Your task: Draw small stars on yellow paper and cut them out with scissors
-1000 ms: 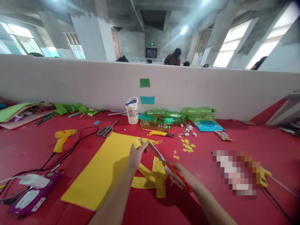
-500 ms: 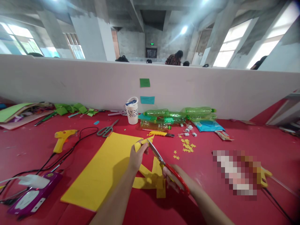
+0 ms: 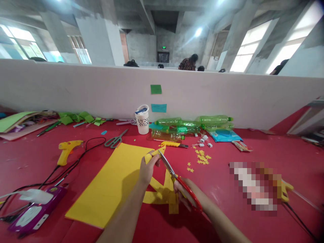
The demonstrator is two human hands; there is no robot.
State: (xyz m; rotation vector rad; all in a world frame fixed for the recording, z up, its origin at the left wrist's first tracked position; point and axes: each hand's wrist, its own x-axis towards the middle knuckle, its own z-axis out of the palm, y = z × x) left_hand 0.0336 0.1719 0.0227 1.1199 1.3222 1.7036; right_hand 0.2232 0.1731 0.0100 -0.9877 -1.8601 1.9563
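My left hand (image 3: 147,168) is closed on a small strip of yellow paper (image 3: 149,156), pinched between thumb and fingers. In my right hand (image 3: 184,192) are red-handled scissors (image 3: 189,190), their blades pointing up and left to the strip. The blade tips touch or overlap the paper near my left thumb; exactly how deep they are in it I cannot tell. Cut yellow strips (image 3: 157,198) lie beneath my hands. A large yellow sheet (image 3: 108,182) rests to the left. Small yellow paper stars (image 3: 201,157) are scattered to the right of the blades.
A yellow utility knife (image 3: 172,144), green plastic bottles (image 3: 189,126) and a white cup (image 3: 142,121) stand or lie farther back. To the left are grey-green scissors (image 3: 115,140), a yellow glue gun (image 3: 68,151) with its cord, and a purple power strip (image 3: 37,212). A white partition (image 3: 101,91) closes the back.
The scissors' red handles and my right hand have shifted slightly left, the handles drawing closer together. My left hand still holds the strip in about the same place.
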